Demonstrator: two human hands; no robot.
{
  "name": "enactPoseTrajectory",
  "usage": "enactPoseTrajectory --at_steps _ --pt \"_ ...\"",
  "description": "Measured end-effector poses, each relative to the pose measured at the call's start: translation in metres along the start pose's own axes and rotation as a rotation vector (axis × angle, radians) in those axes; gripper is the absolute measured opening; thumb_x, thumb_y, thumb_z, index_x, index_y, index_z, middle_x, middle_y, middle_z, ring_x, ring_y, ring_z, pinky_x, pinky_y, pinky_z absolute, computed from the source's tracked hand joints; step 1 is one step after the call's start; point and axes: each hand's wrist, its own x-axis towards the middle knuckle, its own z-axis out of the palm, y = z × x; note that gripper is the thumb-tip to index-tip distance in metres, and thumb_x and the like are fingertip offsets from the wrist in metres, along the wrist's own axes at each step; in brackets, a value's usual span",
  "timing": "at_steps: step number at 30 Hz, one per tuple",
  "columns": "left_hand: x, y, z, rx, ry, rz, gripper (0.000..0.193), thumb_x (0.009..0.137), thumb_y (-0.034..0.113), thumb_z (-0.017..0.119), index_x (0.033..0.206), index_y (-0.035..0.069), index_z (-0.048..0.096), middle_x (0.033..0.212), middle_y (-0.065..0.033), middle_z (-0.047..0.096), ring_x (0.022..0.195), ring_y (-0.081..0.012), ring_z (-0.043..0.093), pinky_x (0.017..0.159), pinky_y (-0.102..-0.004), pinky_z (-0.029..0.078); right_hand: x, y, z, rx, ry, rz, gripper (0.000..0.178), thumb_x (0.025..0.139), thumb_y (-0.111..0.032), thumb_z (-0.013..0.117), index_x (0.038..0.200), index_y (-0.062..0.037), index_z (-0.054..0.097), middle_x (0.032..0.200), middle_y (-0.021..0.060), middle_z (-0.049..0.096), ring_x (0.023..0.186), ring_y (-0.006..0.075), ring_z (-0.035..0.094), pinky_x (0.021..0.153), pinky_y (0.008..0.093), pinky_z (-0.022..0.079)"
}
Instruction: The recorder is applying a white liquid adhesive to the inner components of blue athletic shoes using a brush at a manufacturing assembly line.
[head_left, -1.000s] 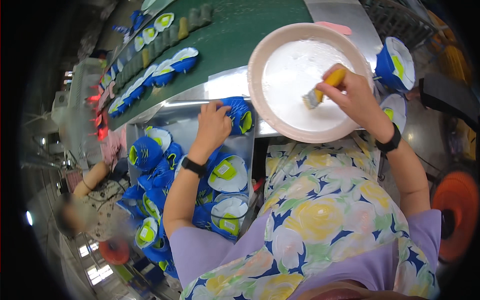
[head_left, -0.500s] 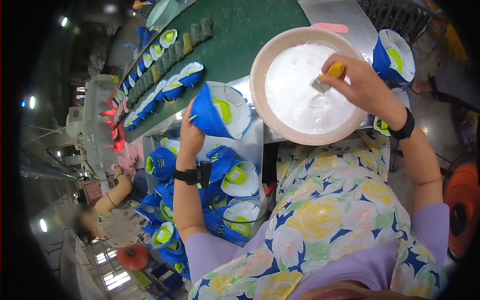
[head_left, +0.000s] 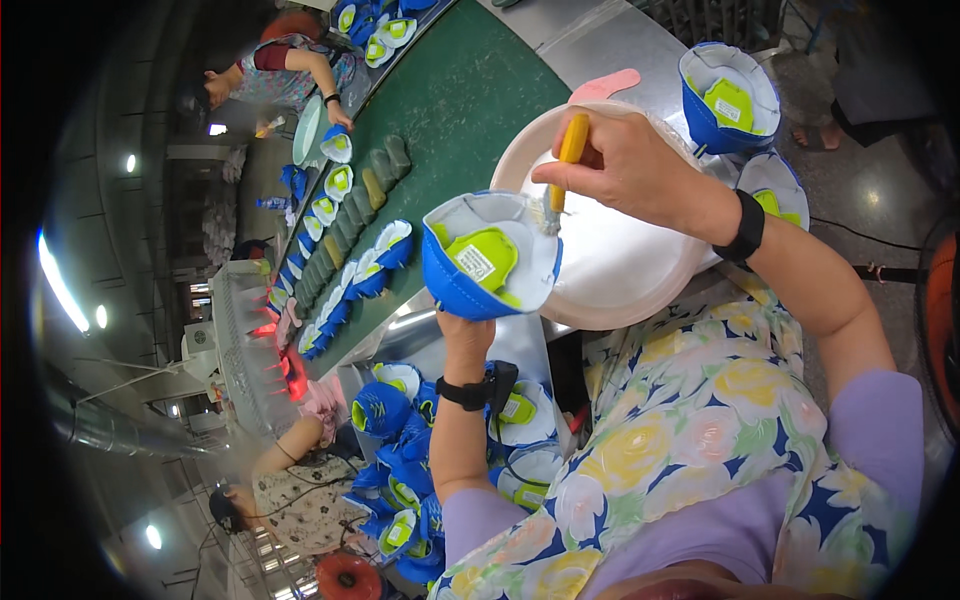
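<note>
My left hand (head_left: 466,332) holds up a blue shoe upper (head_left: 455,272), closed around its underside with the fingers mostly hidden. The upper's white lining and yellow-green inner piece face upward. In my right hand (head_left: 650,175) is a brush (head_left: 571,145) with a yellow handle, gripped between thumb and fingers. Its wet bristles touch the white lining at the upper's right rim. Below that hand stands a wide pale pink basin (head_left: 515,150) of white liquid (head_left: 610,270), partly covered by the hand and the upper.
A green conveyor belt (head_left: 470,100) carries rows of blue uppers (head_left: 368,272) and grey-green shoe lasts (head_left: 345,220). More uppers (head_left: 405,450) are heaped by my left arm; another upper (head_left: 728,100) stands right of the basin. Co-workers (head_left: 310,75) (head_left: 300,500) are at the left.
The brush has come out of the white liquid and moved left onto the upper's rim. My left hand has brought the upper right, beside the basin, lining up. The whole view has shifted.
</note>
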Motion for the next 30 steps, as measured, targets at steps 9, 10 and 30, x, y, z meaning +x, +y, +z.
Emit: enactPoseTrajectory --at_steps 9,10,30 --pt "0.010 -0.006 0.023 0.003 0.192 0.418 0.045 0.099 0.023 0.051 0.139 0.006 0.042 0.134 -0.0070 0.052 0.121 -0.0209 0.053 0.104 -0.0370 0.044 -0.022 -0.007 0.021 0.339 -0.002 0.518 0.037 0.087 -0.031 0.072 0.086 0.0040 0.062 0.070 0.0100 0.067 0.055 0.0132 0.064 0.050 0.0233 0.050" --pt "0.012 -0.004 0.024 0.170 0.174 0.550 0.044 0.099 0.019 0.050 0.139 0.005 0.042 0.132 -0.0079 0.053 0.120 -0.0205 0.053 0.103 -0.0361 0.043 -0.022 -0.007 0.021 0.344 -0.005 0.517 0.037 0.087 -0.031 0.072 0.086 0.0040 0.062 0.070 0.0100 0.067 0.055 0.0132 0.064 0.050 0.0233 0.050" --pt "-0.019 -0.002 0.065 -0.594 0.062 -0.851 0.050 0.098 0.047 0.046 0.127 0.007 0.054 0.106 -0.0146 0.069 0.063 -0.0235 0.070 0.039 -0.0249 0.055 -0.016 0.001 0.028 0.181 -0.224 -0.522 0.020 0.088 -0.023 0.069 0.097 -0.0071 0.059 0.089 0.0098 0.063 0.083 0.0300 0.065 0.071 0.0365 0.053"
